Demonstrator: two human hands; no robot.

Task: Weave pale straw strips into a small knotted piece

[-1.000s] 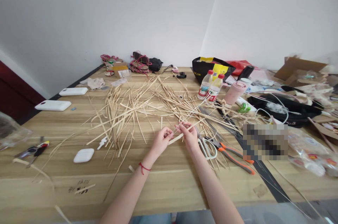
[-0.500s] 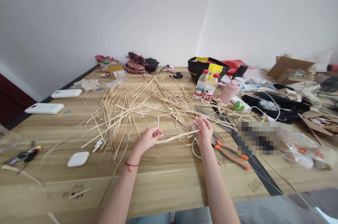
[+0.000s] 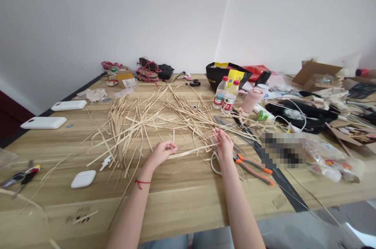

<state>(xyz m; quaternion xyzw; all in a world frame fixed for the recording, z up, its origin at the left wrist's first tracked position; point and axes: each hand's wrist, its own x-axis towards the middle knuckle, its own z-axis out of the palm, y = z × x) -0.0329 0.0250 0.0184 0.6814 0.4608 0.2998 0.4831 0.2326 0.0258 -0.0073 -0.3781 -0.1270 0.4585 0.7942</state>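
A pale, flat strip of straw-like material (image 3: 192, 151) stretches between my two hands above the wooden table. My left hand (image 3: 163, 152) is closed around its left end, fingers curled inward. At the strip's other end, my right hand (image 3: 223, 142) pinches it, and thin pale strands also stick out past those fingers. Beyond both hands lies a loose pile of similar strips (image 3: 141, 121). Under and beside my right wrist, a pair of scissors (image 3: 216, 163), partly hidden, and pliers with orange-and-grey handles (image 3: 255, 170) rest on the table.
At the left are a white earphone case (image 3: 84, 179), white power banks (image 3: 44, 122) and small tools (image 3: 25, 176). Two water bottles (image 3: 220, 94), a pink cup (image 3: 253, 99) and a black-and-yellow bag (image 3: 216, 73) stand at the back right. Plastic packaging (image 3: 335, 155) lies at far right.
The whole view has shifted slightly, so things appear a little further left. Both hands keep hold of the strip; the right hand's fingers have turned slightly.
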